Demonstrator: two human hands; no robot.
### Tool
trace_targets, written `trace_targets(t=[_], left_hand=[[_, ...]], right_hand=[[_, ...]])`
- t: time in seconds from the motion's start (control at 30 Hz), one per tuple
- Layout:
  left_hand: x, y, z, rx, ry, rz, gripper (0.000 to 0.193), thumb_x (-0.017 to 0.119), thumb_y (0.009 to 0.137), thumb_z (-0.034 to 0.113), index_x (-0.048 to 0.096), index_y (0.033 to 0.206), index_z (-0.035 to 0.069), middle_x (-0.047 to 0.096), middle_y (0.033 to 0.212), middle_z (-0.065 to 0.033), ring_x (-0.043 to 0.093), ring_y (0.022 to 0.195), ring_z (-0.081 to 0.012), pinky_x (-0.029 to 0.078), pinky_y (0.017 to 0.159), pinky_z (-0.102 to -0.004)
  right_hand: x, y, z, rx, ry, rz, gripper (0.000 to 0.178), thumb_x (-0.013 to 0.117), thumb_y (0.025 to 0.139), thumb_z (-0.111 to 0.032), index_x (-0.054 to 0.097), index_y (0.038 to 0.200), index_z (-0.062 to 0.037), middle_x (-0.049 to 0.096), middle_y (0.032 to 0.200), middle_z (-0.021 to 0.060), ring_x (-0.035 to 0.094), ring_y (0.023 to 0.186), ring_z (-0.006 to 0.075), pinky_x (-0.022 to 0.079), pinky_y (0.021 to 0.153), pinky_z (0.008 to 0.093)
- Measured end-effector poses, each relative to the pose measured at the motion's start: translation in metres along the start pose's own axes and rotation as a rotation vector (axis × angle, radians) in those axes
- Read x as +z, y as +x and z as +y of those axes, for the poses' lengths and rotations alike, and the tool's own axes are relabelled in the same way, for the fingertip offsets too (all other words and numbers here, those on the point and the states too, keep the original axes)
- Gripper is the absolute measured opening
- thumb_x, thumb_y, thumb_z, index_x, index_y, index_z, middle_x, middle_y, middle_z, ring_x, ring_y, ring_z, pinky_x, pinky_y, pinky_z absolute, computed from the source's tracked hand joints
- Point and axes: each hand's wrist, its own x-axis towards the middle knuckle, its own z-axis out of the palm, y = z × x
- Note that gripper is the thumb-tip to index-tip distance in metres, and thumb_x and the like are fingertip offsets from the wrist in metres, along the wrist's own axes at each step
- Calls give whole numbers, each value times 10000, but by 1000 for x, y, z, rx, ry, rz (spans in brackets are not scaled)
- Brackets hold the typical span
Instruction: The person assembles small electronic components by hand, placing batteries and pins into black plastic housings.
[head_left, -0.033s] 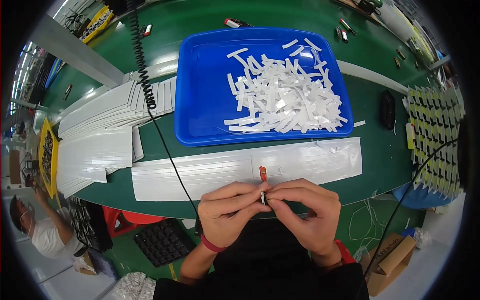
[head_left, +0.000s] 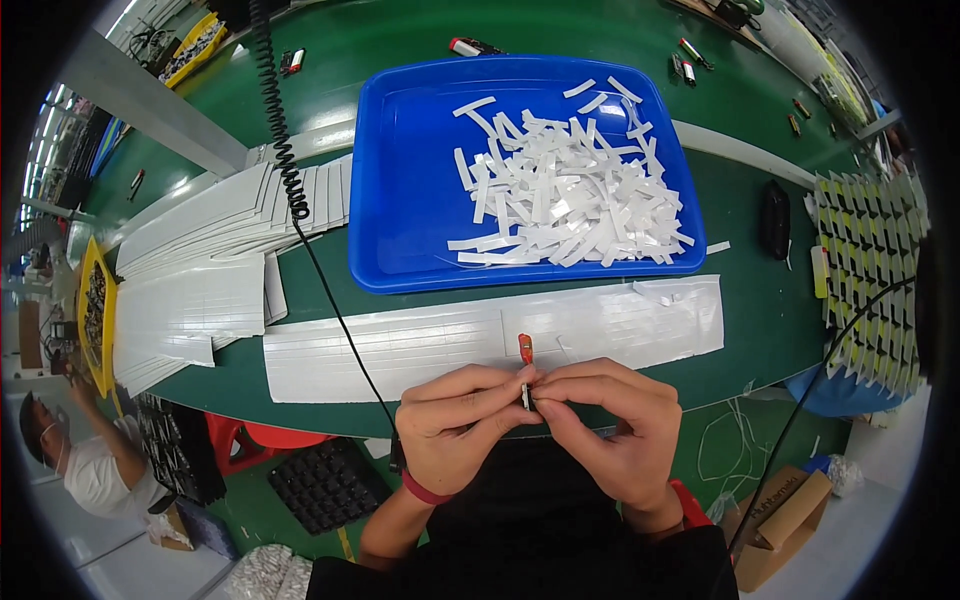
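Note:
Between the fingertips of both hands is a small thin part with an orange-red end (head_left: 526,346); a dark and pale edge shows lower down, and my fingers hide the rest. My left hand (head_left: 462,405), with a dark red band at its wrist, pinches it from the left. From the right, my right hand (head_left: 612,412) closes thumb and forefinger on it, the fingertips of both hands almost touching. Just beyond them lies a long white sheet (head_left: 400,345) marked with lengthwise lines. Behind that sheet stands a blue tray (head_left: 405,200) holding a heap of white strips (head_left: 575,195).
Stacked white sheets (head_left: 210,230) lie to the left. A coiled black cable (head_left: 285,130) hangs across the bench. At right are a black object (head_left: 774,220) and a rack of yellow-and-black pieces (head_left: 868,280). Another person (head_left: 100,460) works at far left; a cardboard box (head_left: 785,520) sits below right.

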Motion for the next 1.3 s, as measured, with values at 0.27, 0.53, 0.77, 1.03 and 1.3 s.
trace_targets(t=[0.27, 0.53, 0.77, 1.03, 1.3], left_hand=[[3, 1, 3, 21, 64, -21, 357, 766, 728, -60, 711, 1078, -20, 710, 984, -154, 703, 827, -203, 565, 705, -248], [4, 0, 4, 14, 101, -15, 337, 771, 732, -40, 717, 1063, -21, 717, 964, -144, 704, 822, -196, 561, 693, -253], [3, 0, 6, -34, 31, -5, 343, 772, 732, -45, 716, 1070, -18, 718, 952, -135, 700, 816, -187, 555, 703, -251], [5, 0, 5, -21, 94, 15, 356, 769, 732, -49, 713, 1082, -13, 712, 967, -136, 695, 816, -187, 559, 702, -255], [9, 0, 2, 66, 143, 41, 370, 765, 727, -53, 711, 1090, -6, 706, 1001, -145, 698, 848, -198, 571, 722, -256]], right_hand=[[-8, 3, -3, -125, -173, -4, 212, 758, 712, 39, 691, 908, -8, 708, 905, 104, 691, 793, 233, 547, 686, 290], [-11, 9, 1, -221, -230, -20, 229, 756, 666, 43, 646, 852, -32, 679, 837, 82, 672, 741, 226, 535, 637, 292], [-19, 12, -4, -124, -131, -39, 206, 747, 711, 34, 664, 893, -13, 689, 870, 99, 676, 785, 231, 534, 665, 296], [-15, 9, -7, -140, -186, -50, 237, 762, 734, 12, 698, 961, -7, 695, 935, 98, 677, 833, 241, 546, 710, 305], [-12, 9, -6, -111, -208, -21, 197, 741, 671, 55, 716, 852, -17, 689, 914, 72, 658, 849, 194, 514, 711, 272]])
